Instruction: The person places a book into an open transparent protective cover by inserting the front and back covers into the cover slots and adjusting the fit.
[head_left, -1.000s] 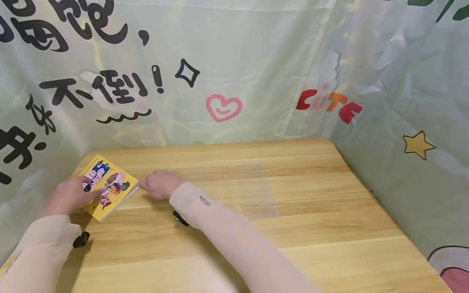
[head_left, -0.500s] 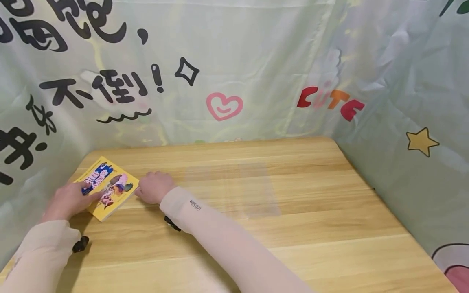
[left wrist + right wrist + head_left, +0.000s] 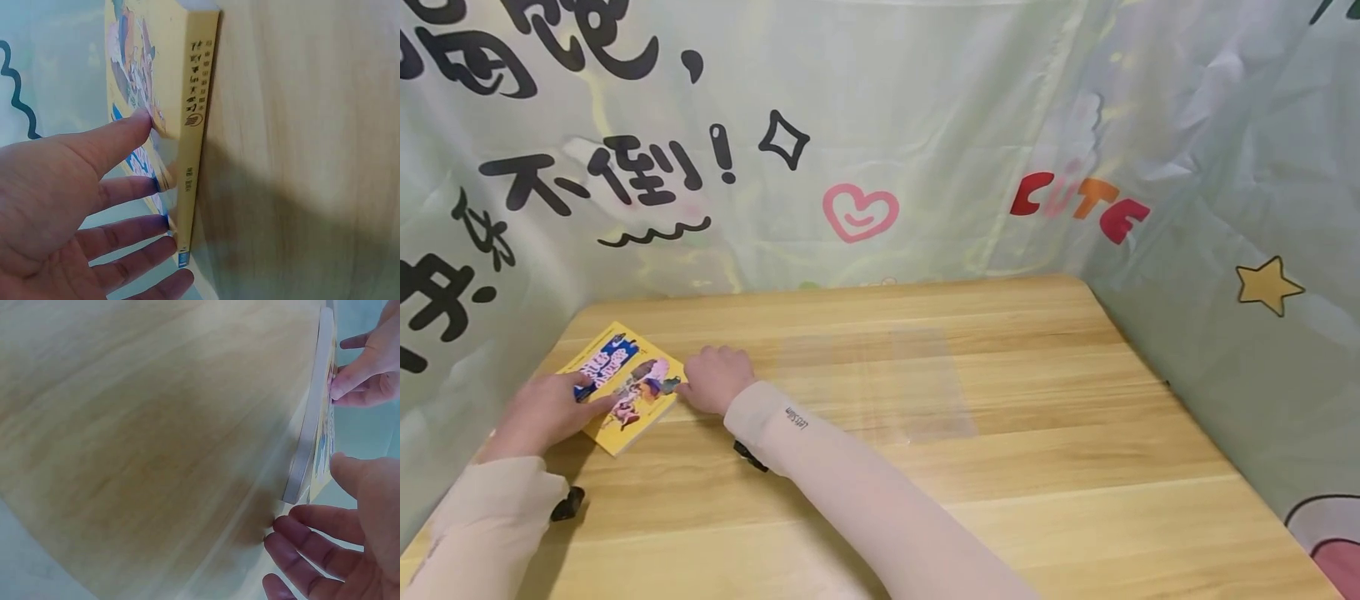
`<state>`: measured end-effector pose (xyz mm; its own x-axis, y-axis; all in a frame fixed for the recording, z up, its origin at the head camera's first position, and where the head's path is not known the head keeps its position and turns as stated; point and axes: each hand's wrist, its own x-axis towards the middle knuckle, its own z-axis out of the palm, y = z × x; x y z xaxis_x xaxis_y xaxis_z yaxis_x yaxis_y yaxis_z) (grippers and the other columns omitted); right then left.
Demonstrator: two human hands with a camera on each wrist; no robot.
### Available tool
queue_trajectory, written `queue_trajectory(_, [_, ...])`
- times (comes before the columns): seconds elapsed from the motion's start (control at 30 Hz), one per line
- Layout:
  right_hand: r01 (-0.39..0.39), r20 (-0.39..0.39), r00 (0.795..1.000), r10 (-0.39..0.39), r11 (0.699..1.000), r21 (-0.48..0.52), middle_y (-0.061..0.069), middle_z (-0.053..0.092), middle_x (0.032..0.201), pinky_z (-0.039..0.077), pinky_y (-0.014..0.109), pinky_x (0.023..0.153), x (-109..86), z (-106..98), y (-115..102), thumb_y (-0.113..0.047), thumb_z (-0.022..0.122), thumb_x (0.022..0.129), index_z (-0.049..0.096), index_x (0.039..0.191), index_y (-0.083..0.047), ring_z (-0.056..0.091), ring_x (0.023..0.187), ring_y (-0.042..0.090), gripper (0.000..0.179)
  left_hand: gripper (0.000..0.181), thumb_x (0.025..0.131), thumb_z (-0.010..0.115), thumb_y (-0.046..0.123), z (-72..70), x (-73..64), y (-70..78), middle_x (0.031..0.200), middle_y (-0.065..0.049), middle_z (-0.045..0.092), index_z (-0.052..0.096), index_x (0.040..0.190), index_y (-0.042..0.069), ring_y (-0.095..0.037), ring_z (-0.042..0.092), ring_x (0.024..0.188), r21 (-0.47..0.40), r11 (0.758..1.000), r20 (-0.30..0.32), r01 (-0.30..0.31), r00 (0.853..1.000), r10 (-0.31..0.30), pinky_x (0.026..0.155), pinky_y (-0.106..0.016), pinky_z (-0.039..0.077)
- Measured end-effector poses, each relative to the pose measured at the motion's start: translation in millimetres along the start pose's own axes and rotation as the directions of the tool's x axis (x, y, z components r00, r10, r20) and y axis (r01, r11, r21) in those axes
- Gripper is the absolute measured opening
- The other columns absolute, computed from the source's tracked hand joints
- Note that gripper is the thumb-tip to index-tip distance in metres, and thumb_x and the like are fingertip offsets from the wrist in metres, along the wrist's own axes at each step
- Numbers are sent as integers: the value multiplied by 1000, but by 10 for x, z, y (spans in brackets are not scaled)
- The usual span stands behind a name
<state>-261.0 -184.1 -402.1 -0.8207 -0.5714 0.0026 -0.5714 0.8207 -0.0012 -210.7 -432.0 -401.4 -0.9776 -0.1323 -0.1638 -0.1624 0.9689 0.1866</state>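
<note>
A yellow paperback book (image 3: 640, 367) with cartoon figures and a blue title patch lies flat and askew at the table's far left. On its left side my left hand (image 3: 546, 408) rests with spread fingers; the left wrist view shows thumb and fingertips touching the cover beside the spine (image 3: 192, 137). My right hand (image 3: 718, 379) is at the book's right corner. In the right wrist view its thumb (image 3: 347, 472) touches the cover near that corner, while its loosely bent fingers (image 3: 325, 519) lie by the table just past the page edge (image 3: 306, 444).
A clear plastic sheet (image 3: 932, 383), hard to make out, lies mid-table to the right of my right hand. The wooden table (image 3: 1037, 492) meets printed cloth (image 3: 955, 150) at the back and sides.
The book and my left hand have shifted slightly right. My right hand has moved a little left, to the book's corner. The head view has tilted slightly.
</note>
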Motion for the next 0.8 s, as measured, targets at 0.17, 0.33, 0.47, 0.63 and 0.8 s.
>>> queue_trajectory(0.17, [0, -28, 1000, 0, 1000, -3, -11, 72, 96, 58, 27, 68, 20, 34, 11, -61, 64, 103, 78, 100, -33, 62, 77, 7, 32, 81, 96, 74, 51, -20, -44, 91, 123, -47, 57, 56, 136, -17, -51, 56, 96, 31, 999, -16, -34, 999, 34, 86, -66, 49])
queue_trajectory(0.33, [-6, -77, 997, 3, 999, -40, -12, 73, 94, 59, 25, 65, 20, 84, -31, -63, 69, 98, 82, 103, -35, 64, 76, 5, 31, 80, 95, 75, 52, -1, -99, 118, 118, -45, 61, 59, 132, -17, -51, 59, 93, 46, 997, -40, -58, 997, 60, 83, -64, 50])
queue_trajectory(0.47, [1, -84, 996, -3, 1000, -22, -11, 73, 96, 60, 23, 65, 11, 106, -64, -62, 71, 97, 82, 107, -33, 64, 78, 4, 33, 81, 94, 77, 51, 24, -122, 122, 112, -42, 63, 60, 131, -18, -45, 58, 87, 36, 998, -42, -55, 998, 56, 76, -58, 50])
queue_trajectory(0.63, [5, -56, 998, -6, 1000, -1, -9, 73, 101, 61, 25, 68, -16, 80, -77, -61, 70, 97, 81, 113, -33, 65, 81, 6, 34, 83, 93, 78, 53, 29, -136, 128, 111, -40, 62, 59, 131, -18, -42, 55, 86, 19, 999, -29, -39, 999, 39, 74, -55, 49])
queue_trajectory(0.8, [25, -24, 999, -24, 1000, 5, -11, 72, 97, 57, 22, 63, -79, 24, -58, -66, 73, 92, 80, 113, -33, 59, 77, 4, 39, 83, 92, 79, 52, 31, -163, 147, 118, -43, 60, 58, 133, -18, -44, 55, 89, 12, 999, -20, -38, 999, 38, 78, -59, 50])
